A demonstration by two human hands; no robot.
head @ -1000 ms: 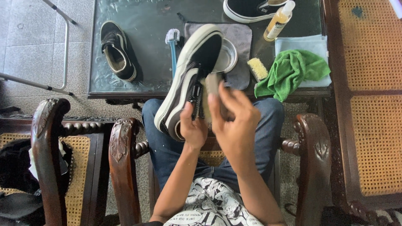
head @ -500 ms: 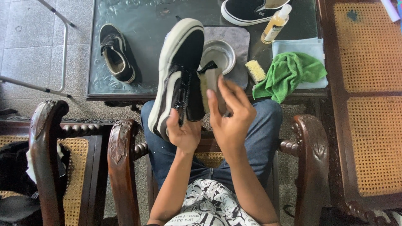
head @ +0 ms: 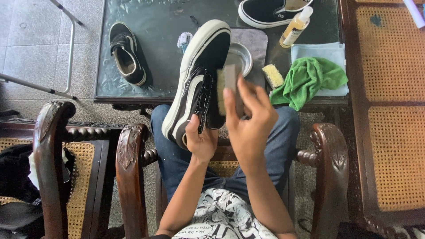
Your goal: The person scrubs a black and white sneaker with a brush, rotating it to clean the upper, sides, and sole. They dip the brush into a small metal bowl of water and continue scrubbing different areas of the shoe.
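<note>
Head view: the left hand (head: 201, 141) grips a black canvas sneaker with white sole (head: 197, 82) at centre, toe toward twelve o'clock; the right hand (head: 250, 117) clamps a pale-bristled wooden brush (head: 226, 88) against it.

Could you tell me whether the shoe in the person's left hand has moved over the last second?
Yes. The black shoe has swung upright; its toe, earlier overlapping the metal bowl, now lies left of it.
</note>
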